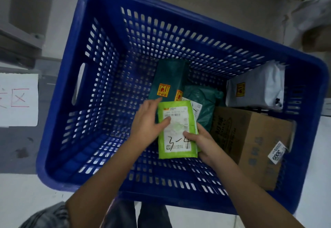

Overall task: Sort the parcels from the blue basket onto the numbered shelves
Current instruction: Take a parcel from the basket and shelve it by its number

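Note:
A big blue basket (107,52) stands on the floor below me. Inside it, both my hands hold a light green parcel (176,151) whose white label bears the handwritten mark "3-4". My left hand (148,122) grips its left edge with the thumb on the label. My right hand (200,142) grips the right edge, thumb on the label too. Behind lie a dark green parcel (170,77), a teal bag (204,100), a white-grey bag (256,88) and a brown cardboard box (250,142).
A white paper sign with red marks (18,99) lies on the floor to the left of the basket. A grey shelf foot (19,39) shows at the upper left. My legs are at the basket's near rim (139,213).

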Demonstrator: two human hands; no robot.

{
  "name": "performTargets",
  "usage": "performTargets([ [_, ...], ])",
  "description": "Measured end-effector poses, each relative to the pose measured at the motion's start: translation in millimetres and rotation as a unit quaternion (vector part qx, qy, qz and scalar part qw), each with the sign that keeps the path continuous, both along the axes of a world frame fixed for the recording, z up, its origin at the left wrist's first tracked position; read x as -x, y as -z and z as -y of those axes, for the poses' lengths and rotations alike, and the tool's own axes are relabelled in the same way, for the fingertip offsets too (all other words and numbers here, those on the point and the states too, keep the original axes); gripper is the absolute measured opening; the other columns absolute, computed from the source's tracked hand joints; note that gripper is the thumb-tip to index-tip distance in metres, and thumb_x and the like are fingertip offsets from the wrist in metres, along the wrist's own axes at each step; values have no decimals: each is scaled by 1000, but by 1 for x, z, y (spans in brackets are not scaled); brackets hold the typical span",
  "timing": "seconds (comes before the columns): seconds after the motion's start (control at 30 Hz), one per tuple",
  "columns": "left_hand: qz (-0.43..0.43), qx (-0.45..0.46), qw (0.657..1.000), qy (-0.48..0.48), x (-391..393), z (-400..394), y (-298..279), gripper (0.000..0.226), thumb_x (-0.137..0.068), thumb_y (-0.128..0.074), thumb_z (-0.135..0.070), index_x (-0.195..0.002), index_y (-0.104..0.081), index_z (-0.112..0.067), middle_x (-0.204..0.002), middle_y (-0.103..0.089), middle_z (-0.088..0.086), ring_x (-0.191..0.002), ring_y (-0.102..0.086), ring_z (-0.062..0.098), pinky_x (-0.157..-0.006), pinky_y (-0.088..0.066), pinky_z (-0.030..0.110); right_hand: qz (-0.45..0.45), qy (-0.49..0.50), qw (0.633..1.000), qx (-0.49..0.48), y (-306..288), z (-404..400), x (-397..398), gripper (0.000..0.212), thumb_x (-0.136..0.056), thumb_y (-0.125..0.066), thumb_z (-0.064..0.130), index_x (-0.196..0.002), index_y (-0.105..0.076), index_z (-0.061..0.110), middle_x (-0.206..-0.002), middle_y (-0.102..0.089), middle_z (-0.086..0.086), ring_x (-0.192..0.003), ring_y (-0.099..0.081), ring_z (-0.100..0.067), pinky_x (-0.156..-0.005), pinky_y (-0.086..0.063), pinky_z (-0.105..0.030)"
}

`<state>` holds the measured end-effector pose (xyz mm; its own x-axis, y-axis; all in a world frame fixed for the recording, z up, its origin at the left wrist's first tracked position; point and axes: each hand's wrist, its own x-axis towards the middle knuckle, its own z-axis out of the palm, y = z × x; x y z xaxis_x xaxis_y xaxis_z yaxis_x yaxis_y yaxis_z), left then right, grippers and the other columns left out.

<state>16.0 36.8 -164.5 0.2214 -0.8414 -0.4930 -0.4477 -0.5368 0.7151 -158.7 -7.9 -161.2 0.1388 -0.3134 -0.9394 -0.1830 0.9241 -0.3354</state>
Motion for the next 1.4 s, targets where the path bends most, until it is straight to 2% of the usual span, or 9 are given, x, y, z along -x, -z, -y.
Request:
performTargets([
  [0.17,-82,-161,983,-30,-7,19,9,94,-65,-77,-53,-141,-30,-25,-140,-41,1,-127,-44,21,-102,-41,36,38,-138,990,-16,-6,-2,-4,37,-88,-58,-3,-109,-59,28,-111,-68,-6,-102,-65,-27,-88,-53,-45],
  [0.37,-251,-238,919,-191,-13,14,11,45,-76,-77,-19,-116,-57,-12,-114,-64,6,-79,-61,10,-57,-46,19,33,-41,998,-29,-1,-18,0,30,-89,-57,-1,-105,-61,25,-108,-69,-7,-101,-65,-28,-89,-52,-46],
  [0.53,-284,-224,924,-121,-9,18,7,23,-71,-80,-19,-90,-68,-12,-84,-72,1,-70,-69,9,-59,-51,15,79,-79,990,-80,2,-18,18,47,-75,-70,32,-117,-62,15,-114,-69,-9,-106,-66,-27,-96,-49,-46],
  [0.67,-303,-221,904,-206,5,37,16,39,-89,-57,-41,-118,-62,-15,-108,-68,5,-94,-64,17,-84,-51,30,30,2,999,-13,11,-18,21,28,-86,-63,24,-114,-61,17,-120,-66,-9,-109,-63,-27,-98,-48,-48],
  [0.77,-161,-234,931,-230,11,45,37,51,-92,-53,-40,-131,-46,-9,-126,-55,11,-109,-57,25,-88,-48,36,-6,79,996,28,16,-11,27,15,-91,-58,24,-106,-60,23,-118,-65,-6,-107,-62,-27,-94,-49,-46],
  [0.87,47,-245,966,-70,20,42,53,67,-87,-62,-41,-138,-34,-7,-137,-42,15,-120,-48,33,-94,-45,43,-21,114,992,57,20,-4,35,17,-92,-57,23,-108,-60,23,-120,-64,-8,-108,-62,-28,-95,-49,-48],
  [0.97,118,-208,970,32,36,40,61,80,-84,-65,-40,-144,-22,-12,-141,-30,21,-125,-40,39,-95,-41,46,-21,150,986,71,22,-1,43,13,-92,-56,21,-104,-61,24,-115,-66,-8,-103,-64,-27,-90,-51,-46],
  [1.2,287,-155,889,322,65,42,88,67,-96,-39,-50,-148,1,-39,-154,23,15,-141,4,48,-108,-22,62,-14,164,982,91,26,-2,59,14,-93,-56,22,-105,-61,25,-109,-69,-2,-96,-67,-20,-79,-56,-37],
  [1.4,360,-199,834,369,55,38,92,55,-100,-27,-45,-149,-10,-28,-154,13,26,-136,-14,56,-107,-27,57,-17,172,981,85,26,-1,70,14,-94,-54,21,-107,-60,24,-106,-68,-1,-94,-66,-18,-74,-55,-33],
])
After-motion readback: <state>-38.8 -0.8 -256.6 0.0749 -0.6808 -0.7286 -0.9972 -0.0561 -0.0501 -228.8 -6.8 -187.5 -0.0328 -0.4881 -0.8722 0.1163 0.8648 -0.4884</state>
